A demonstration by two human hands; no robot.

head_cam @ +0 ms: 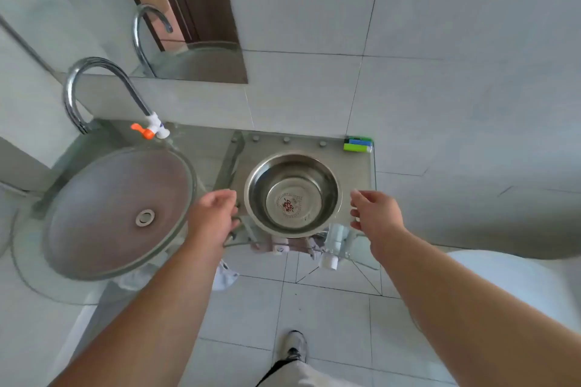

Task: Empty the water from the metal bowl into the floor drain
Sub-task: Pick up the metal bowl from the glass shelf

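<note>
A shiny metal bowl [292,195] with a red mark on its bottom stands on a glass shelf [361,166] to the right of the basin. Any water in it is hard to make out. My left hand [215,214] hovers just left of the bowl's rim, fingers curled and apart, holding nothing. On the bowl's right side my right hand [375,214] is likewise open, a short gap from the rim. Neither hand touches the bowl. No floor drain is visible.
A round glass basin [119,214] with a chrome tap [94,88] sits at the left. Green and blue lighters [358,144] lie at the shelf's back right corner. Cloths and white fittings hang under the shelf. A white toilet [518,280] is at the right; my shoe [295,345] is on tiled floor.
</note>
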